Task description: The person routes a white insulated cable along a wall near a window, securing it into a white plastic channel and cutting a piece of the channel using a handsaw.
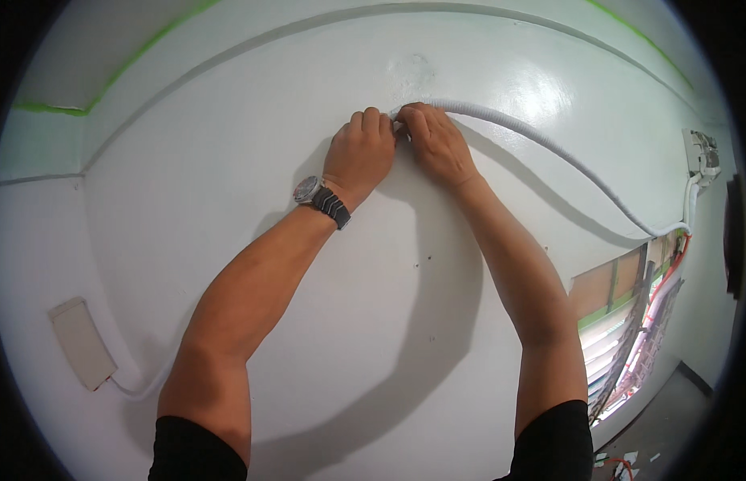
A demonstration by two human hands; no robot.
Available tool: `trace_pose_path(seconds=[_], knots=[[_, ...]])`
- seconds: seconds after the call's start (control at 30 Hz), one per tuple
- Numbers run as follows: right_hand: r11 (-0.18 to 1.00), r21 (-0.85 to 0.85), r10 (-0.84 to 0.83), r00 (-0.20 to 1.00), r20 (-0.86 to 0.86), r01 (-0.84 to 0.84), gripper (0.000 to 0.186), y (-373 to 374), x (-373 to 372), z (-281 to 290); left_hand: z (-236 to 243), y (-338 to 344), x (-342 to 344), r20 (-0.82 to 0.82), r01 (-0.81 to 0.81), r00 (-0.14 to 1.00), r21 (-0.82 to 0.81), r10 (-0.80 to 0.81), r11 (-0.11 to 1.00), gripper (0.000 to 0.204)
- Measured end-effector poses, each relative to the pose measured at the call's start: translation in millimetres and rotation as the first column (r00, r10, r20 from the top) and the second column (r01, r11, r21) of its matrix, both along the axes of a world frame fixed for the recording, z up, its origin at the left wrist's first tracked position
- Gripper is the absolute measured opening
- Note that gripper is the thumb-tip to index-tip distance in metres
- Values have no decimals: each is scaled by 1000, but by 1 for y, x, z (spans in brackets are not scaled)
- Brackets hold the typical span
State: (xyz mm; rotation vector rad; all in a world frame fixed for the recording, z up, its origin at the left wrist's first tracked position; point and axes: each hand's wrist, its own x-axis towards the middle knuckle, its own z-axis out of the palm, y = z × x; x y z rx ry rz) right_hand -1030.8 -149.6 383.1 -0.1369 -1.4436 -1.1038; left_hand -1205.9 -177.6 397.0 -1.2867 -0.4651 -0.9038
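Observation:
Both my arms are raised against a white wall, hands close together near its upper middle. A white corrugated flexible conduit (pixel 513 122) runs from my right hand (pixel 437 140) in a sagging curve to the right, down to a window's upper corner. The fingers of my right hand are closed around the conduit's end. Beside it, nearly touching, my left hand (pixel 361 152) is curled with its knuckles up. What lies between its fingers is hidden behind the hand. A watch with a dark band (pixel 321 199) is on my left wrist.
A louvred window (pixel 614 337) is at the right, with an orange cable (pixel 668 276) hanging by it. An opened white box (pixel 702 154) sits high on the right wall. A beige box (pixel 83 343) with a cable is at lower left. Scraps (pixel 626 461) lie at lower right.

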Motion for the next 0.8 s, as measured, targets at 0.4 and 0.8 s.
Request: trace_pose_path(seconds=[0.4,0.8], knots=[[981,-23,182,950,-254,-194,20,4,-24,-9,-4,0,9,204,218,962,-165,-183,962,6],[829,-206,364,781,-508,-520,11,-11,-20,6,-13,-18,16,232,372,928,-519,-293,769,57]])
